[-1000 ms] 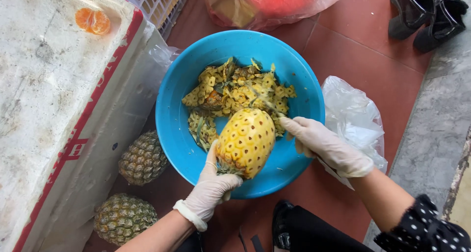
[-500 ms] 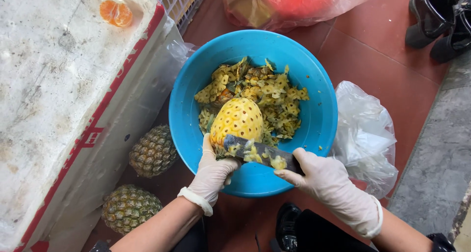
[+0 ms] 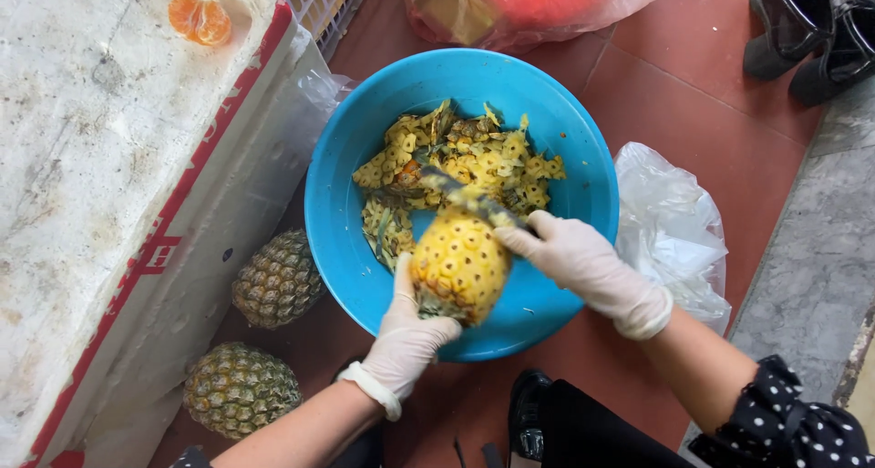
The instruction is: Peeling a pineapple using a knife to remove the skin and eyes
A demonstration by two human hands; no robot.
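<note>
My left hand (image 3: 406, 336), in a white glove, grips a peeled yellow pineapple (image 3: 460, 263) from below and holds it over the near side of a blue basin (image 3: 337, 213). My right hand (image 3: 579, 263), also gloved, holds a knife (image 3: 469, 197) whose blade lies across the far end of the pineapple. A heap of yellow and green pineapple peelings (image 3: 456, 158) fills the middle of the basin.
Two unpeeled pineapples (image 3: 276, 279) (image 3: 239, 390) lie on the red tiled floor left of the basin. A white foam box (image 3: 100, 158) with an orange fruit (image 3: 200, 19) on top stands at left. A clear plastic bag (image 3: 670, 231) lies right; black shoes (image 3: 807, 30) far right.
The pineapple has been turned in my left hand. The knife moved from the fruit's near side to its far end, pointing over the peelings.
</note>
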